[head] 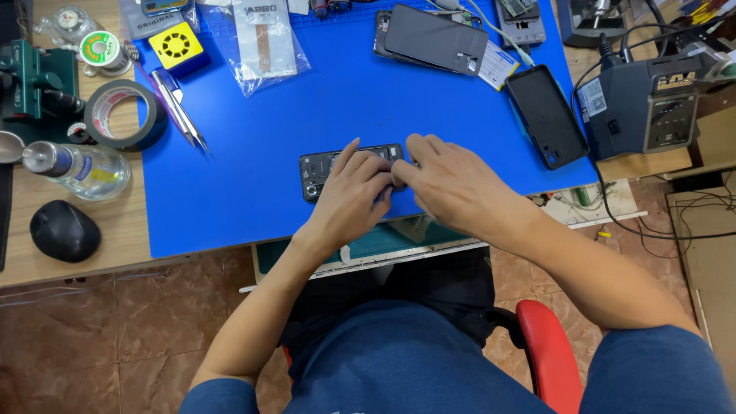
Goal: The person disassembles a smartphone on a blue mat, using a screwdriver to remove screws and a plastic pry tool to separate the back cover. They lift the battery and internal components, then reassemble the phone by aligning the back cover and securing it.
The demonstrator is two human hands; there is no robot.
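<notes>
An opened black phone (326, 169) with its inner parts exposed lies on the blue mat (253, 153). My left hand (354, 193) rests on the phone's right half, fingers pressing down on it. My right hand (443, 182) meets it from the right, thumb and fingertips touching the left fingers at the phone's right end. What the fingertips pinch is hidden. The phone's left end with its camera stays visible.
Tweezers (182, 111), a tape roll (123, 115), a glass bottle (80, 169), and a black mouse (64, 230) sit left. A plastic bag (264, 42), a phone back cover (433, 38), another black phone (548, 115) and a grey station (648, 103) lie beyond and right.
</notes>
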